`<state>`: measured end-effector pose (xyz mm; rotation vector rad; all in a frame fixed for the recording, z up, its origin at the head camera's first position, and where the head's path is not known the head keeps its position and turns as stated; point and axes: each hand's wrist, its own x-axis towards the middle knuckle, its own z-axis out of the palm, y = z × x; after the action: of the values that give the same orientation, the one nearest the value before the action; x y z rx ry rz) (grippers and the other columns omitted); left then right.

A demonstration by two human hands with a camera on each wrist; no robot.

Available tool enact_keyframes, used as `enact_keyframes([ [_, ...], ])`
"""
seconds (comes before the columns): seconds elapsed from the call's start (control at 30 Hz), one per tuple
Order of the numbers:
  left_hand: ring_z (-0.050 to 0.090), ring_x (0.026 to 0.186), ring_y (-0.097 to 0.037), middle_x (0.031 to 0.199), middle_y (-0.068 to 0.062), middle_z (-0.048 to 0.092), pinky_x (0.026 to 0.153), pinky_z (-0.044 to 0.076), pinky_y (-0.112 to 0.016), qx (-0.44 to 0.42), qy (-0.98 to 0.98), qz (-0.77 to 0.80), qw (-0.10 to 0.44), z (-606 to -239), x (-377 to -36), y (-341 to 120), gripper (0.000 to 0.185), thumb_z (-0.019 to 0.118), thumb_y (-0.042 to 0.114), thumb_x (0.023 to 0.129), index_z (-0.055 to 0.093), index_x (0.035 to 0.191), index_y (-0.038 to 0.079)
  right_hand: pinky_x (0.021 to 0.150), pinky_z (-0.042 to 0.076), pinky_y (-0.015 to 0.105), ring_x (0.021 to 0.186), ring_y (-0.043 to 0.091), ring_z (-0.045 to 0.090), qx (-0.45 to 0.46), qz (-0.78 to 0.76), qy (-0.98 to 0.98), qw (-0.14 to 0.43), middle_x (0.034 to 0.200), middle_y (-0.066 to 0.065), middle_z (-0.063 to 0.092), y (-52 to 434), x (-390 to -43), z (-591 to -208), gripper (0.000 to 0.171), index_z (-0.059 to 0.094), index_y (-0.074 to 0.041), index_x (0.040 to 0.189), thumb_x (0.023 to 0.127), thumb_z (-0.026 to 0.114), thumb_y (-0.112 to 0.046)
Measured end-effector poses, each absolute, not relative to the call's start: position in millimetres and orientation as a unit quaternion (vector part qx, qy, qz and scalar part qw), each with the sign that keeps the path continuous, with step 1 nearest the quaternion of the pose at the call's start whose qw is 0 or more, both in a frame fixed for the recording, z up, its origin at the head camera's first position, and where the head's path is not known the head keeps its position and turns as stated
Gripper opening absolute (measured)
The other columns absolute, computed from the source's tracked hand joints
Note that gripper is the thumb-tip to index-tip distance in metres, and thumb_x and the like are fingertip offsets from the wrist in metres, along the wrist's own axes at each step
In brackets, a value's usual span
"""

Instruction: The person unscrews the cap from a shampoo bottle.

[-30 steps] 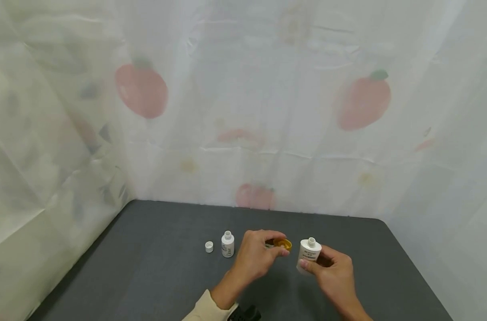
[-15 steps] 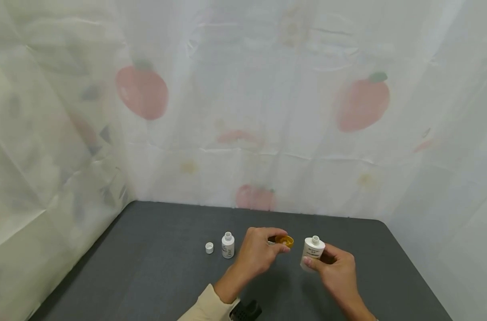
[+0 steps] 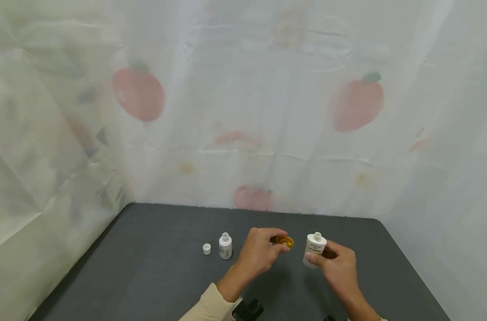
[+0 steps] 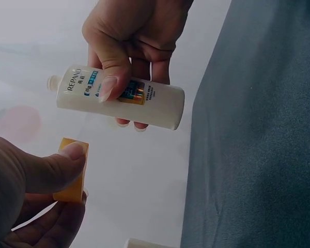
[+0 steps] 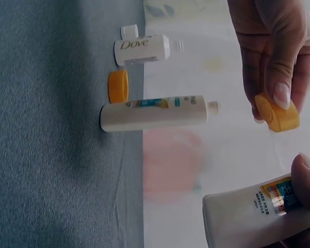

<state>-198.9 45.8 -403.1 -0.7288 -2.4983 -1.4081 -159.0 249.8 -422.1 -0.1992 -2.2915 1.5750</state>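
My left hand [image 3: 260, 249] pinches an orange cap [image 3: 286, 241] between thumb and fingers, the cap's hollow side showing. To its right, my right hand [image 3: 341, 265] grips a white shampoo-type bottle [image 4: 163, 106] labelled REPANO, held above the table with its narrow neck bare. A gap separates cap and bottle. In the right wrist view a second white bottle [image 5: 170, 116], uncapped, stands on the table beside another orange cap [image 5: 118, 87]; my left hand mostly hides both from the head view.
A small uncapped Dove bottle [image 3: 225, 246] stands left of my left hand, its white cap [image 3: 206, 248] beside it. The dark grey table [image 3: 155, 276] meets a white fruit-printed curtain [image 3: 291, 111] at the back and left.
My right hand has carried the bottle slightly right and up, widening the gap to the orange cap. The left hand keeps its pinch and has barely shifted.
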Motion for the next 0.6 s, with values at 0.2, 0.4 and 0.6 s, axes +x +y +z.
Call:
enact_keyframes([
  [0.2, 0.078, 0.092, -0.016, 0.103, -0.006, 0.082, 0.072, 0.059, -0.017, -0.249, -0.847, -0.460, 0.095, -406.8, -200.8, 47.8, 0.027, 0.086, 0.014, 0.084, 0.081, 0.110, 0.010, 0.072, 0.058, 0.018, 0.080, 0.001, 0.071, -0.079, 0.561, -0.804, 0.178, 0.104, 0.022, 0.079, 252.5, -165.2, -425.3, 0.040, 0.077, 0.007, 0.113, 0.075, 0.090, 0.003],
  [0.4, 0.077, 0.092, -0.013, 0.105, -0.005, 0.081, 0.073, 0.059, -0.017, -0.247, -0.853, -0.451, 0.086, -410.4, -202.6, 50.3, 0.028, 0.086, 0.014, 0.085, 0.081, 0.112, 0.010, 0.073, 0.057, 0.017, 0.082, 0.000, 0.071, -0.088, 0.579, -0.798, 0.146, 0.111, 0.023, 0.078, 258.4, -172.5, -428.9, 0.046, 0.072, 0.011, 0.121, 0.078, 0.089, 0.000],
  [0.6, 0.076, 0.094, -0.013, 0.108, -0.004, 0.081, 0.075, 0.060, -0.019, -0.244, -0.860, -0.440, 0.082, -415.1, -205.7, 53.9, 0.030, 0.086, 0.015, 0.085, 0.080, 0.114, 0.011, 0.073, 0.056, 0.018, 0.082, 0.001, 0.070, -0.102, 0.583, -0.795, 0.134, 0.109, 0.021, 0.079, 261.0, -179.9, -432.3, 0.048, 0.072, 0.011, 0.122, 0.078, 0.089, 0.000],
])
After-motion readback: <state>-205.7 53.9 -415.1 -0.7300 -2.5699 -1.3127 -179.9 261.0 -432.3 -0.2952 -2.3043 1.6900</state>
